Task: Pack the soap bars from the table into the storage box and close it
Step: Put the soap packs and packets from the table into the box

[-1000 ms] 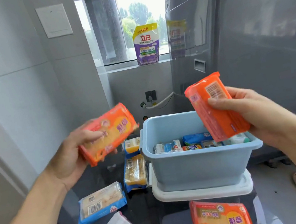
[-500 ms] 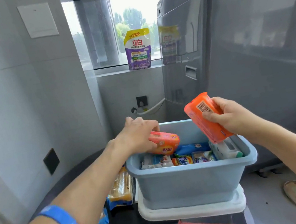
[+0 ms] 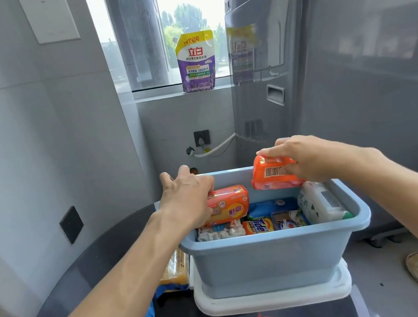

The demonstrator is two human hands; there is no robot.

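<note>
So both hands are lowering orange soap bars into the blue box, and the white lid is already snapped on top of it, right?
Not quite. The head view shows the white lid lying under the blue storage box, whose top is open. The rest holds: the left hand grips one orange soap bar inside the box and the right hand holds another above its far edge.

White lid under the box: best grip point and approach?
Judging by its pose, take the lid by its two short-end rims, one from each side, once the box is lifted off. It lies flat beneath the box, with only the rim protruding.
</note>
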